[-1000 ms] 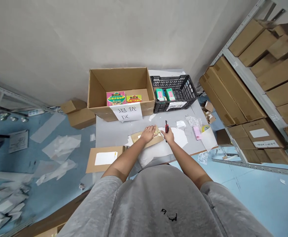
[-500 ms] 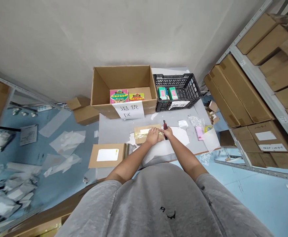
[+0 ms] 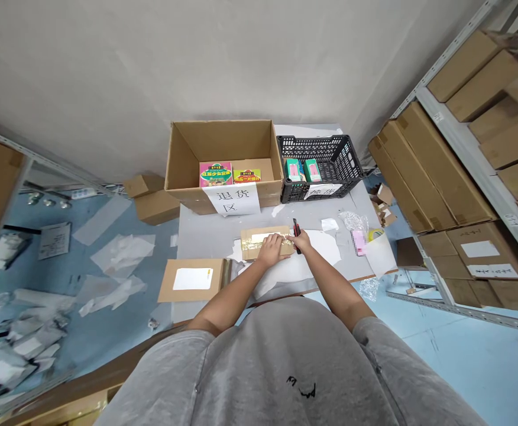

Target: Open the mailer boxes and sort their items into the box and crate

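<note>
A small cardboard box (image 3: pixel 251 247) with shiny tape and a white label lies on white paper (image 3: pixel 321 248) on the table. My left hand (image 3: pixel 273 249) rests on its right half, fingers laid flat over the top. At the box's right end, my right hand (image 3: pixel 301 241) is closed around a red and black utility knife (image 3: pixel 296 226), which points away from me. Fingers of this hand reach the taped end; whether they pinch the tape is too small to tell. A larger cardboard box (image 3: pixel 165 281) with a white label sits to the left.
An open carton (image 3: pixel 183 195) holding colourful packs stands at the back, beside a black plastic crate (image 3: pixel 316 142) with green boxes. Bubble wrap (image 3: pixel 354 221) and a tape roll (image 3: pixel 375 234) lie at right. Shelves of cartons (image 3: pixel 431 171) flank the table; scraps (image 3: pixel 123 254) litter the floor.
My left hand has slid slightly left and toward me on the small box. My right hand stays at the box's right end with the knife. The view has shifted slightly.
</note>
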Available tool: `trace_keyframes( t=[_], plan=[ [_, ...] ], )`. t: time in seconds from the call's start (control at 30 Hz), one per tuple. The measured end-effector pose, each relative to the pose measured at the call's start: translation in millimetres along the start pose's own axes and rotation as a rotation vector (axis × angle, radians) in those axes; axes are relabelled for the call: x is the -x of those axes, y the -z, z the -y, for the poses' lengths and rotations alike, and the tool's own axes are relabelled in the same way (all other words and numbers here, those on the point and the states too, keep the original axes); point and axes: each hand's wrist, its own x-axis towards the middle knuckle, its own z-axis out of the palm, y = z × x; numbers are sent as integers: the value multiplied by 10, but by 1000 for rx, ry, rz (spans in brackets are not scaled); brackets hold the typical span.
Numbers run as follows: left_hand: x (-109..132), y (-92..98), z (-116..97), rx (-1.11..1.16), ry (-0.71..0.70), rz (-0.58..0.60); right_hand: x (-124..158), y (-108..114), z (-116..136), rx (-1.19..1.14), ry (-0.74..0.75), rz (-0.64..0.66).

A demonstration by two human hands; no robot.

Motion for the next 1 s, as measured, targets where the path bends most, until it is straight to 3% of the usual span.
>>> trace_keyframes(
  t=[0.2,0.33,0.47,0.57,0.7,1.0],
  plan=[
    [-61,17,-15,-37,30,78,-51,-73,33,383,107,-132],
    [-134,71,-4,12,77,93,-19,-7,-30,139,122,-53],
    [-186,86,10,66,109,100,174,253,-243,-151,154,112],
    [-230,95,2,84,147,119,408,432,-452,-106,207,228],
    [-307,125,-13,99,167,165,621,503,-596,-21,203,313],
    [-274,112,-30,257,173,101,606,464,-430,77,180,278]
  ],
)
